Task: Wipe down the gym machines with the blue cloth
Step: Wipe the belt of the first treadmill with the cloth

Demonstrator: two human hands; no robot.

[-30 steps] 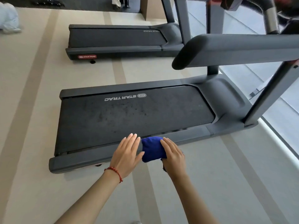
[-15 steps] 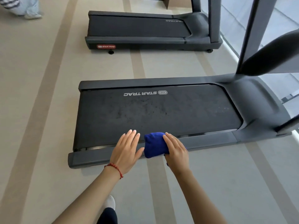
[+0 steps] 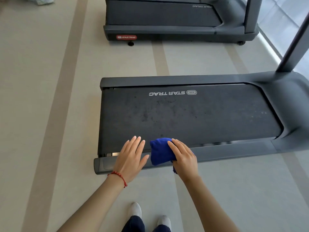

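Note:
A folded blue cloth (image 3: 160,152) is in my right hand (image 3: 184,156), which grips it from the right above the near side rail (image 3: 225,152) of a dark Star Trac treadmill (image 3: 192,114). Beside the cloth on its left, my left hand (image 3: 131,158) is flat with fingers together and thumb out, holding nothing. It wears a red bead bracelet. Both hands hover over the treadmill's rear near corner. The belt looks dusty and speckled.
A second treadmill (image 3: 167,19) stands parallel behind the first, with a strip of beige striped floor (image 3: 50,97) between them. An upright post (image 3: 294,47) rises at the right by a window. My feet (image 3: 135,210) are on the floor just below the hands.
The view has tilted down and shifted so the treadmill sits further right and the handrail has left the frame. Both hands keep the same pose with the cloth, now nearer the treadmill's rear end.

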